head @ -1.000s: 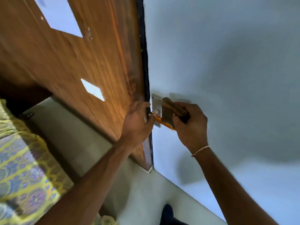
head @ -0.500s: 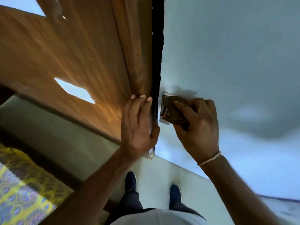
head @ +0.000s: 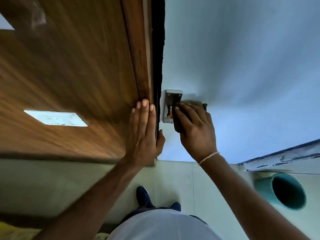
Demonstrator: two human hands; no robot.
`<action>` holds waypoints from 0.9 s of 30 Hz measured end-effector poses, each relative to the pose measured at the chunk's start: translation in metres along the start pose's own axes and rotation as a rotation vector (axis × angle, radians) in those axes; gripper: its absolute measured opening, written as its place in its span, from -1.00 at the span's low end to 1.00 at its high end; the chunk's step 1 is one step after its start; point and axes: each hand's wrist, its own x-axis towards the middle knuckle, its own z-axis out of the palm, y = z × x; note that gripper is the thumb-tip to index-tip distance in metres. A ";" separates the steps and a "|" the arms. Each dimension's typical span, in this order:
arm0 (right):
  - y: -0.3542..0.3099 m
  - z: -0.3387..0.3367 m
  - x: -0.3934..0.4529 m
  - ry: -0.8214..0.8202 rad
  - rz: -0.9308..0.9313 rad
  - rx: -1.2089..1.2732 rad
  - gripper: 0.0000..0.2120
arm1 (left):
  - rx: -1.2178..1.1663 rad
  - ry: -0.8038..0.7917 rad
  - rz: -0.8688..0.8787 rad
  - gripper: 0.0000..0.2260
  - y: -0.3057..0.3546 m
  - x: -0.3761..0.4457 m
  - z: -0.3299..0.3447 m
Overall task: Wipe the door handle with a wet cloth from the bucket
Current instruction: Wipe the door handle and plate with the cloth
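The left hand [head: 144, 134] lies flat, fingers open, bracing the door [head: 78, 75] steady, while the right hand [head: 195, 129], at its 3 o'clock, grips the cloth [head: 177, 126] against the handle [head: 170, 108], bucket [head: 284, 191] at 5 o'clock

We see both of our forearms bare to the bottom of the frame, with no sleeve on either. On our right wrist sits a thin pale thread bracelet [head: 208, 156], a single strand, perhaps twisted, though the blur hides its weave. Our torso wears a plain white top [head: 161, 226]. Below it show dark trousers [head: 138, 212], probably navy, and dark blue shoes [head: 142, 196] with a lighter rim at the toe.
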 end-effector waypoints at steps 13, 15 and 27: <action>0.002 0.008 -0.028 0.112 0.049 -0.030 -0.57 | 0.184 -0.102 -0.094 -0.07 0.011 0.001 -0.013; 0.004 0.008 -0.028 0.090 0.039 -0.032 -0.54 | 0.202 -0.114 -0.074 -0.06 0.008 -0.001 -0.011; -0.008 0.009 -0.043 0.058 0.170 -0.121 -0.36 | 0.203 -0.070 0.035 -0.04 -0.016 -0.005 -0.001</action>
